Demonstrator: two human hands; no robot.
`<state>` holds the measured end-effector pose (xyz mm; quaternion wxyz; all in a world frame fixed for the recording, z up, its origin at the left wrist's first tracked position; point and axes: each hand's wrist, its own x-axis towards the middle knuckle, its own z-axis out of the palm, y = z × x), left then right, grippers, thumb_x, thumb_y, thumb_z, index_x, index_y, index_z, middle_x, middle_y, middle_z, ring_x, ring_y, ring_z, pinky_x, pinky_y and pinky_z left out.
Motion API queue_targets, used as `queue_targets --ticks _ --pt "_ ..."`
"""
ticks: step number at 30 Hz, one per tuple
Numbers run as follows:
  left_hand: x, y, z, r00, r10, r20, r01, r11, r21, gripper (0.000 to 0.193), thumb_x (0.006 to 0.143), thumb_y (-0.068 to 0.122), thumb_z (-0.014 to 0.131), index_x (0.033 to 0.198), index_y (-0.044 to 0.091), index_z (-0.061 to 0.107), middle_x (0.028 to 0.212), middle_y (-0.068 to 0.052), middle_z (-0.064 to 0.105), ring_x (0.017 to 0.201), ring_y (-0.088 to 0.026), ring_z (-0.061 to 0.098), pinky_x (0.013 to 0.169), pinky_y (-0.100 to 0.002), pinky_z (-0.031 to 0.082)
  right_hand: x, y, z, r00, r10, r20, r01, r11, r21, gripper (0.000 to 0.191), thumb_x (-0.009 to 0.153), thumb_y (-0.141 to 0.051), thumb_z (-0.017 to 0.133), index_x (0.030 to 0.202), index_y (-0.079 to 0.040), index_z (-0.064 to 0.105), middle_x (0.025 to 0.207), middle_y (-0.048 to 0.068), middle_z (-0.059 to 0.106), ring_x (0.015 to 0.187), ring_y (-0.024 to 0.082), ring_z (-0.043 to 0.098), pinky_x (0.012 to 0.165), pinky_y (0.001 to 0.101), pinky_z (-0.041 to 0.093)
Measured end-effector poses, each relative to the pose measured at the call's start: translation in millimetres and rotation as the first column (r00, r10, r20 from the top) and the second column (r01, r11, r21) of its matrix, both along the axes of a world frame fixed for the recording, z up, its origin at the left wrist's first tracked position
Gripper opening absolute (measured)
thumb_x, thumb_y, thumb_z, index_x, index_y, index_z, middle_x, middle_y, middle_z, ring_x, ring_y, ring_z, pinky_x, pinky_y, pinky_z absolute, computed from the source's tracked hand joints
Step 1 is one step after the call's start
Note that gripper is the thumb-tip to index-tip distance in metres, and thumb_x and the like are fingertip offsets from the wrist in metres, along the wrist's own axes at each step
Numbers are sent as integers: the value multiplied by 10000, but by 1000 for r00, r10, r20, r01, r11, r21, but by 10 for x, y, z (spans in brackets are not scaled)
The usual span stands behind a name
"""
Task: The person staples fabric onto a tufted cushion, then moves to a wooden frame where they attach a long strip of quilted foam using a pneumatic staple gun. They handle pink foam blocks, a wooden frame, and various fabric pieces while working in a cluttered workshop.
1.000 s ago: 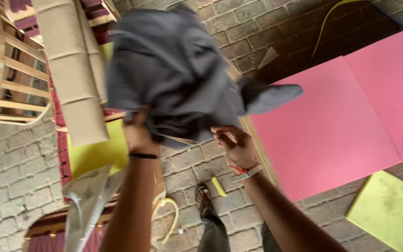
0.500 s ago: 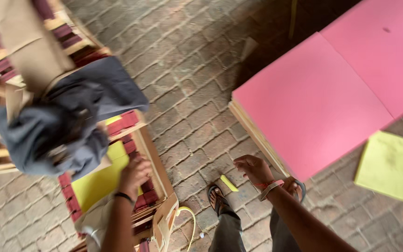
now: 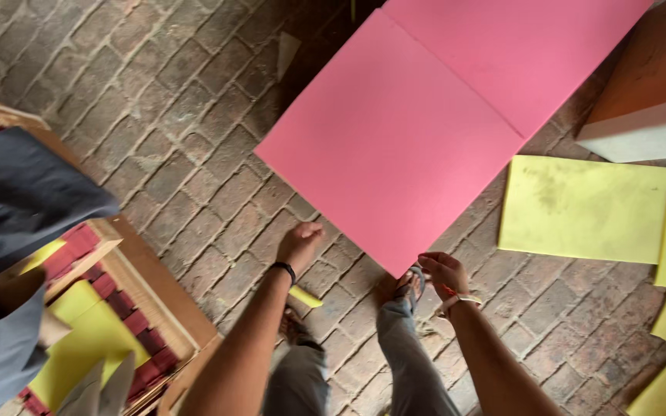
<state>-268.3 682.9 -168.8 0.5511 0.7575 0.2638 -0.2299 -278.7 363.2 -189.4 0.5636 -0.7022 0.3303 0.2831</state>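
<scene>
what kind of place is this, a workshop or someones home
Probably a furniture or upholstery workshop: pink foam sheets and yellow foam pieces lie on a worn brick floor, beside a wooden frame draped with grey fabric.
</scene>
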Motion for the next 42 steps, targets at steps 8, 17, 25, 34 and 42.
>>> queue_targets --ticks 8,17,25,34,42 --pt "910 -380 -402 962 -261 -76 270 893 361 626 866 347 756 1401 87 560 1443 -169 581 1319 -325 563 1078 -445 469 937 -551 -677 999 35 -23 -39 979 -200 727 775 -286 845 1402 -37 573 1399 190 624 1215 300 633 967 413 523" --pt "2225 330 -1152 902 -385 -195 421 687 592 1034 731 467 867 1544 126 328 1647 -151 241 1516 -307 209 1168 -503 318 1387 -198 -1564 954 -277 110 295 930 -220 1074 720 -272 972 1514 4 304 1456 226 468 1292 330 511 1047 455 468" --pt "2661 990 -1827 929 -321 -186 361 898 253 1047 569 467 951 1350 -33 466 1333 -215 646 1234 -311 653 1047 -427 556 1202 -140 -1893 809 -576 115 572 817 66 755 799 -170 877 1428 -11 491 1209 95 727 1041 224 737 904 425 620" --pt "2494 2893 -1479 980 -152 -125 180 951 252 630 713 361 864 1227 101 610 1156 -118 734 1043 -254 730 908 -470 600 1160 1293 -1748 737 -669 94 670 742 27 714 723 -52 867 1233 -74 368 1101 147 614 940 275 693 816 469 655" --pt "2887 5801 -479 946 -316 75 171 679 714 756 777 406 865 1366 2 615 1169 -188 721 1048 -317 701 918 -492 555 2378 3462 -1631 890 -432 149 313 815 488 618 812 20 773 1332 -50 445 1163 116 631 977 228 665 825 410 621"
